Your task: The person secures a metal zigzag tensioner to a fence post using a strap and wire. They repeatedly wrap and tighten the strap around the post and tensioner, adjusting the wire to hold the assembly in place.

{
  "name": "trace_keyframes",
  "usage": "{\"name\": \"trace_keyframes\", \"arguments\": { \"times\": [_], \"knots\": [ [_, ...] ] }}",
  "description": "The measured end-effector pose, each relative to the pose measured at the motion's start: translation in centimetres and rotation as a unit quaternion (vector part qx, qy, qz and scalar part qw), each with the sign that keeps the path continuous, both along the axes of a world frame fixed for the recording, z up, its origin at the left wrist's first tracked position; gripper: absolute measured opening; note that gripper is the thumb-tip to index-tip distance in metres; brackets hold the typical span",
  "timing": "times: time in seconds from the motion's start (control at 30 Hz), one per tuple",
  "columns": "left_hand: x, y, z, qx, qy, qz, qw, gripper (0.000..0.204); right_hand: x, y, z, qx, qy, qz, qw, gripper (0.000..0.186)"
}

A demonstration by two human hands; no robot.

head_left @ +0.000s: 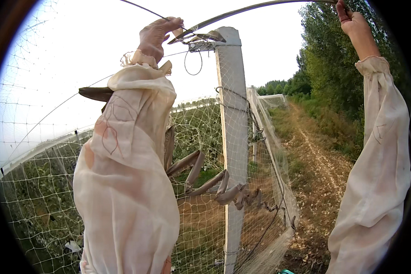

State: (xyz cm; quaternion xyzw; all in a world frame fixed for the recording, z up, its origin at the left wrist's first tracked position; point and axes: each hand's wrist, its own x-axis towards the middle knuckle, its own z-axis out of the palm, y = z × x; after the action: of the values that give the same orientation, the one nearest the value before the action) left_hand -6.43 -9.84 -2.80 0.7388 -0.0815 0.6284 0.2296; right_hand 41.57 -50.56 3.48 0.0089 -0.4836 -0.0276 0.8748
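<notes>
My left hand (157, 36) is raised beside the top of a concrete post (233, 114), its fingers pinched on a thin dark cord (144, 8) that runs up to the left. High at the right, my right hand (353, 22) is closed round the end of a long dark flat strip (255, 6). This strip arches across to the post top, where it meets a wire fastening (201, 45) with a small hanging loop (193, 68). A crumpled grey-brown strip (194, 169) dangles behind my left sleeve; whether both strips are one piece I cannot tell.
White netting (36, 196) spreads on the left and behind the post, with leafy green plants beyond it. More netting (276, 173) slopes down right of the post, along a dark cable. A leaf-strewn dirt path (315, 155) runs beside tall trees (333, 64).
</notes>
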Motion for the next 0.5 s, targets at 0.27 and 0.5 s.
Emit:
{"name": "trace_keyframes", "arguments": {
  "times": [0.27, 0.5],
  "knots": [
    [0.6, -1.3, -0.6, -0.044, 0.000, -0.102, 0.994, 0.023, -1.8, 1.6, -1.8, -0.035, -0.031, -0.024, 0.999, 0.021],
    [0.6, -1.3, -0.6, -0.101, -0.074, -0.200, 0.972, 0.021, -20.5, 10.5, -6.7, -0.020, -0.026, -0.255, 0.966, 0.016]
  ]
}}
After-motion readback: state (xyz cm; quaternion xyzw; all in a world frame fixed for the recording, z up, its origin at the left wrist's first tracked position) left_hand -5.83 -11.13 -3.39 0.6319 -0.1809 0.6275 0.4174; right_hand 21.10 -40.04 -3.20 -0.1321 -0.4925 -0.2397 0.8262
